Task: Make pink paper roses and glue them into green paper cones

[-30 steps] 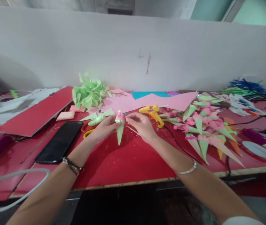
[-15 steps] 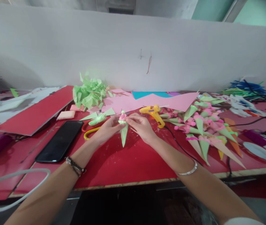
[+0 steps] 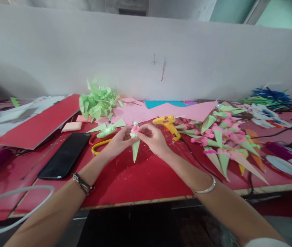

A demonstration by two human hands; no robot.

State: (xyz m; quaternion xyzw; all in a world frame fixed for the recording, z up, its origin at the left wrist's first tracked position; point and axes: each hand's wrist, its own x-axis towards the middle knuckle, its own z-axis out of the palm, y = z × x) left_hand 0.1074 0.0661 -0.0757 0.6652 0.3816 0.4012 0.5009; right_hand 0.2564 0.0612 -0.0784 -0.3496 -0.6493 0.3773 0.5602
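Note:
A small pale green paper cone point(image 3: 135, 151) hangs point down between my hands, with a pink top point(image 3: 135, 129) and a small green ball above it. My left hand point(image 3: 120, 141) has its thumb and fingers closed on the cone's upper left side. On the right, my right hand point(image 3: 153, 137) pinches the pink and green trim at the cone's rim. Behind my right hand lies a yellow glue gun point(image 3: 170, 127). Scissors with red and yellow handles point(image 3: 97, 146) lie beside my left hand.
A black phone point(image 3: 65, 156) lies left of my left forearm. Many green and pink cones point(image 3: 220, 133) are heaped at the right. Green crumpled paper point(image 3: 97, 103) and pink sheets point(image 3: 141, 112) lie at the back. A cable runs behind my right forearm.
The fingers of my right hand have shifted slightly left and closed in on the cone's top. The cone's tip has swung a little to the left.

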